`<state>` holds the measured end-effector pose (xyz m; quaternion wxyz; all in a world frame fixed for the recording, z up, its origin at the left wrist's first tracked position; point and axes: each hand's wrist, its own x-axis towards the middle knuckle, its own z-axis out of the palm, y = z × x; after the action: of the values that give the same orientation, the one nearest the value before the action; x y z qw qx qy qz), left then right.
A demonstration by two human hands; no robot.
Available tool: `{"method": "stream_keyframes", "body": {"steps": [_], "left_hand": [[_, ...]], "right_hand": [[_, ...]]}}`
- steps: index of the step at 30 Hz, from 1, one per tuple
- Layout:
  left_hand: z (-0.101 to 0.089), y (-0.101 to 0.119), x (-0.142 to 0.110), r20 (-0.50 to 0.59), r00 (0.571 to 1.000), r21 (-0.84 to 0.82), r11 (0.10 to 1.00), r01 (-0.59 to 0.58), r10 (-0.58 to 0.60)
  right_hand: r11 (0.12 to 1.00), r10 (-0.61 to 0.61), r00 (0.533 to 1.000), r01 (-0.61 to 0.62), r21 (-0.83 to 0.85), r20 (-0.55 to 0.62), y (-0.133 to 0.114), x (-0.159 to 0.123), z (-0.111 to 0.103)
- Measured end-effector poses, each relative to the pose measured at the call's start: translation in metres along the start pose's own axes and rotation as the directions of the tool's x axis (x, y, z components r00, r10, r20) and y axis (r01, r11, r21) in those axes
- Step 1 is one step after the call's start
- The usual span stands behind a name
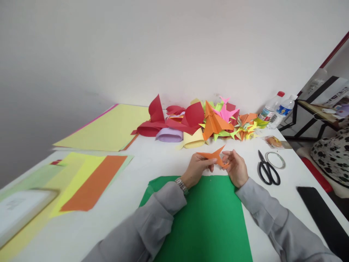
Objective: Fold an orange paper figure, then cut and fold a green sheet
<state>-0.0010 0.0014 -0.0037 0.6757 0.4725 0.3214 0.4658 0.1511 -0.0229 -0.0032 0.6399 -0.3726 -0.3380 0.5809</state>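
Observation:
A small orange folded-paper shape (pixel 213 155) with several pointed arms is held above the near part of the table. My left hand (pixel 197 168), with a metal watch at its wrist, pinches it with the thumb on top. Close at its right side is my right hand (pixel 236 168), fingers curved and apart; its fingertips are at the paper's lower right point, and whether they press on it I cannot tell. Below both hands lies a green sheet (pixel 211 214), partly covered by my left forearm.
Behind are red paper cones (pixel 193 116), a large orange folded piece (pixel 214 122) and several bright paper stars. Black-handled scissors (pixel 268 171), a tape roll (pixel 275 160), a black flat object (pixel 321 214) and bottles (pixel 282 111) stand right. Coloured sheets (pixel 94 182) lie left.

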Motion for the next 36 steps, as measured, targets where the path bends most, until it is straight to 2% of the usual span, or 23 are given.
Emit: {"method": "stream_keyframes", "body": {"steps": [5,8,12,15,21,23,27,29,33,36], "left_hand": [[0.000,0.001,-0.001,0.030,0.999,0.082,0.996,-0.017,0.014],[0.001,0.003,-0.002,0.023,0.999,0.097,0.995,-0.025,0.023],[0.001,0.004,-0.001,-0.108,0.991,0.102,0.993,-0.063,0.074],[0.001,0.005,0.000,-0.183,0.977,0.026,0.994,-0.105,0.108],[0.001,0.007,0.004,-0.241,0.969,-0.149,0.985,-0.090,0.053],[0.002,0.007,0.003,-0.221,0.975,-0.164,0.983,-0.078,0.041],[0.005,0.004,0.001,-0.107,0.994,-0.034,0.999,-0.024,0.021],[0.005,0.003,0.000,-0.088,0.996,-0.006,1.000,-0.010,0.010],[0.004,0.003,0.002,-0.092,0.995,-0.049,0.999,0.023,-0.028],[0.001,0.002,0.004,-0.085,0.996,-0.109,0.994,0.025,-0.034]], "right_hand": [[0.983,0.011,0.995,0.006,-0.182,0.096,0.002,-0.002,-0.001],[0.960,0.009,0.995,0.020,-0.278,0.103,0.003,-0.004,-0.001],[0.957,0.005,0.998,0.016,-0.291,0.070,0.003,-0.003,0.000],[0.953,0.013,0.998,0.005,-0.304,0.057,0.003,-0.003,0.001],[0.960,-0.039,0.998,0.051,-0.275,0.051,0.007,-0.001,-0.004],[0.963,-0.063,0.997,0.072,-0.260,0.043,0.010,-0.001,-0.005],[0.954,-0.095,0.995,0.103,-0.283,0.042,0.010,-0.002,-0.004],[0.943,-0.109,0.993,0.115,-0.312,0.037,0.009,-0.003,-0.002],[0.924,-0.091,0.995,0.100,-0.368,0.043,0.006,-0.006,0.000],[0.939,-0.065,0.995,0.086,-0.332,0.073,0.005,-0.005,-0.002]]}}
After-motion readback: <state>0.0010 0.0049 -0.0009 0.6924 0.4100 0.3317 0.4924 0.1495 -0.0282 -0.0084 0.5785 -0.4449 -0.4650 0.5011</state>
